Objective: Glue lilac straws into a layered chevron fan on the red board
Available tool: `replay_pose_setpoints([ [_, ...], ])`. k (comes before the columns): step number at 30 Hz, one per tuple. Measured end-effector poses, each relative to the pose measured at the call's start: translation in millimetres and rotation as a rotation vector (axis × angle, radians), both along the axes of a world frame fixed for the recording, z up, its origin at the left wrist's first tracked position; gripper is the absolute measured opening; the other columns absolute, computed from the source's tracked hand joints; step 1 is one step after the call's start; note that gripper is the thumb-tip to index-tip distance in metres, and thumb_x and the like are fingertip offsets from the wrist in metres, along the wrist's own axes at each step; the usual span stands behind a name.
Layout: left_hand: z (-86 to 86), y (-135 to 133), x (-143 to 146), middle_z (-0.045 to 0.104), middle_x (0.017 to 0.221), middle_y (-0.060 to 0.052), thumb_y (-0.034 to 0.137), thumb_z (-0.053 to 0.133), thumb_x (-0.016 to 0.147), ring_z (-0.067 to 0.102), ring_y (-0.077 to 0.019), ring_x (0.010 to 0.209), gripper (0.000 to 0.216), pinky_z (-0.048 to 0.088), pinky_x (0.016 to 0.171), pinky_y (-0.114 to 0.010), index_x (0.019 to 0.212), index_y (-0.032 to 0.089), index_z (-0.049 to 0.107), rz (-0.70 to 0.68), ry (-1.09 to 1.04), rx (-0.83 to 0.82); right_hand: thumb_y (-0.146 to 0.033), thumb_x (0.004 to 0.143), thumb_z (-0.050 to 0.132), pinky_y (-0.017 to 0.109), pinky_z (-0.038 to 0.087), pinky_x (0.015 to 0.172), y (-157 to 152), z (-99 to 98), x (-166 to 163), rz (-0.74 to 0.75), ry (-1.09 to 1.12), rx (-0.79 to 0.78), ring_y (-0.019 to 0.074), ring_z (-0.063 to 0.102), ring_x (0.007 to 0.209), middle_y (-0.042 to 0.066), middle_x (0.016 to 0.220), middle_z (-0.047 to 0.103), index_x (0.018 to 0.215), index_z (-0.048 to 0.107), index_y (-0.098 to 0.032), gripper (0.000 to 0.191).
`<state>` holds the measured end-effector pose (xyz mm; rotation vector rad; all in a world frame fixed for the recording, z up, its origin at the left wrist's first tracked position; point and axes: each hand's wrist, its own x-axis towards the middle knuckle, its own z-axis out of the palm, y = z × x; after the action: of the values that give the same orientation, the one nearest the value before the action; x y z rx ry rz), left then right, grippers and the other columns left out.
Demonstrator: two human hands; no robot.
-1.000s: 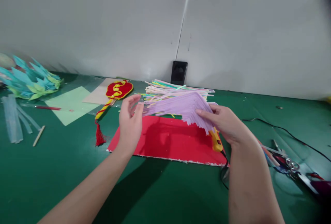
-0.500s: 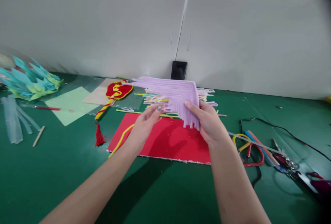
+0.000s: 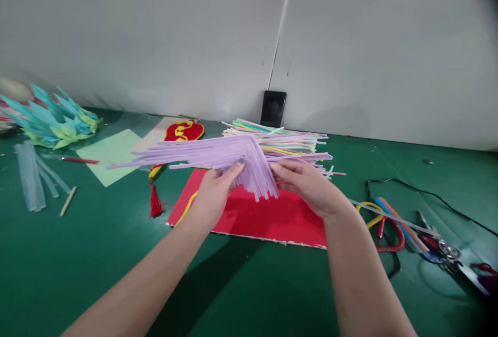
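My left hand (image 3: 218,189) is closed on a bundle of lilac pipe cleaners (image 3: 202,152), its thumb pressed on the front just below the bend. The bundle is bent at a corner: long loose ends spread to the left, short ends point down. At the bundle's right edge is my right hand (image 3: 305,184), thumb and fingers pinched together against the outermost stems. Beneath the bundle lies a red board (image 3: 268,217) with a rough white front edge and a yellow pipe cleaner (image 3: 187,207) on its left. Behind sits a pile of mixed-colour pipe cleaners (image 3: 295,142).
A black phone (image 3: 273,108) leans on the grey partition. To the left are a red-and-yellow fan-shaped piece (image 3: 187,130), green paper (image 3: 111,155), glue sticks (image 3: 29,181) and a turquoise paper decoration (image 3: 58,119). Pliers (image 3: 391,233), scissors (image 3: 462,272) and a black cable (image 3: 424,199) lie right.
The lilac bundle has moved left and lower. My left hand has taken hold of it near the bend, and my right hand has shifted from gripping its face to its right edge.
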<state>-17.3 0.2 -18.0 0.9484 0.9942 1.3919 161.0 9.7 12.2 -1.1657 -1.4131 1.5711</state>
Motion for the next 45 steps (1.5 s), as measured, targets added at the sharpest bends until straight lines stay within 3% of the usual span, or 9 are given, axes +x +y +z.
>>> replay_pose_setpoints([
  [3,1.5,-2,2,0.067,0.112,-0.004,0.034,0.067,0.074,0.058,-0.0226,0.108,0.034,0.050,0.083,-0.034,0.106,0.021,0.066,-0.012,-0.038,-0.039,-0.035,0.074,0.067,0.031,0.047,0.083,0,-1.3,6,0.048,-0.060,0.016,0.0142,0.061,0.089,0.003,0.099,0.068,0.093,0.068,-0.020,0.024],
  [11,-4.1,-6,8,0.070,0.101,-0.005,0.030,0.077,0.063,0.061,-0.0218,0.100,0.035,0.049,0.084,-0.032,0.094,0.017,0.069,-0.040,-0.071,-0.137,-0.036,0.070,0.070,0.030,0.046,0.075,0,-3.4,5,0.110,-0.130,-0.031,0.0118,0.060,0.071,-0.001,0.077,0.067,0.085,0.066,-0.019,0.023],
  [15,-0.9,-5,8,0.069,0.102,-0.003,0.027,0.074,0.066,0.063,-0.0193,0.094,0.031,0.051,0.072,-0.026,0.096,0.019,0.068,-0.091,-0.156,-0.162,-0.036,0.067,0.072,0.030,0.048,0.073,-1,-7.6,6,-0.006,-0.088,-0.012,0.0132,0.062,0.073,0.001,0.080,0.069,0.083,0.067,-0.018,0.024],
  [20,-0.7,0,6,0.070,0.097,-0.003,0.027,0.059,0.079,0.065,-0.0173,0.083,0.019,0.053,0.065,-0.026,0.094,0.018,0.066,-0.095,-0.261,-0.258,-0.037,0.062,0.077,0.024,0.048,0.064,-18,-30.7,-6,-0.281,0.131,-0.009,0.0114,0.060,0.067,-0.001,0.073,0.068,0.080,0.067,-0.019,0.027],
  [24,6.1,1,7,0.071,0.095,-0.004,0.035,0.042,0.090,0.067,-0.0186,0.083,0.031,0.055,0.072,-0.031,0.105,0.018,0.063,-0.211,-0.336,-0.302,-0.040,0.062,0.077,0.022,0.049,0.054,-37,-55.6,-13,-0.393,0.303,-0.049,0.0107,0.058,0.059,-0.002,0.067,0.066,0.080,0.067,-0.020,0.029],
  [28,12.3,-2,12,0.072,0.092,-0.006,0.034,0.032,0.095,0.066,-0.0183,0.092,0.038,0.052,0.084,-0.032,0.112,0.015,0.061,-0.239,-0.330,-0.316,-0.041,0.065,0.075,0.025,0.052,0.054,-47,-72.3,-9,-0.423,0.313,-0.085,0.0127,0.059,0.061,0.000,0.072,0.068,0.086,0.067,-0.020,0.031],
  [36,-3.4,-3,14,0.071,0.102,-0.005,0.037,0.046,0.091,0.060,-0.0214,0.107,0.033,0.043,0.098,-0.034,0.110,0.015,0.063,-0.282,-0.274,-0.202,-0.035,0.069,0.074,0.029,0.051,0.076,-52,-78.2,-11,-0.287,0.385,-0.096,0.0163,0.065,0.079,0.002,0.085,0.072,0.089,0.071,-0.021,0.025],
  [41,-12.0,-5,14,0.071,0.100,-0.007,0.052,0.057,0.079,0.057,-0.0262,0.111,0.041,0.041,0.099,-0.038,0.095,0.016,0.068,-0.433,-0.286,-0.125,-0.033,0.068,0.075,0.025,0.050,0.070,-51,-78.2,-12,-0.366,0.481,-0.095,0.0139,0.064,0.073,0.002,0.082,0.072,0.088,0.072,-0.021,0.024],
  [45,-24.4,-9,13,0.067,0.112,-0.009,0.053,0.063,0.074,0.051,-0.0295,0.119,0.047,0.037,0.103,-0.042,0.104,0.016,0.066,-0.548,-0.177,-0.069,-0.032,0.067,0.075,0.023,0.050,0.066,-51,-78.6,-13,-0.366,0.505,-0.121,0.0118,0.062,0.068,0.001,0.078,0.071,0.086,0.072,-0.021,0.022],
])
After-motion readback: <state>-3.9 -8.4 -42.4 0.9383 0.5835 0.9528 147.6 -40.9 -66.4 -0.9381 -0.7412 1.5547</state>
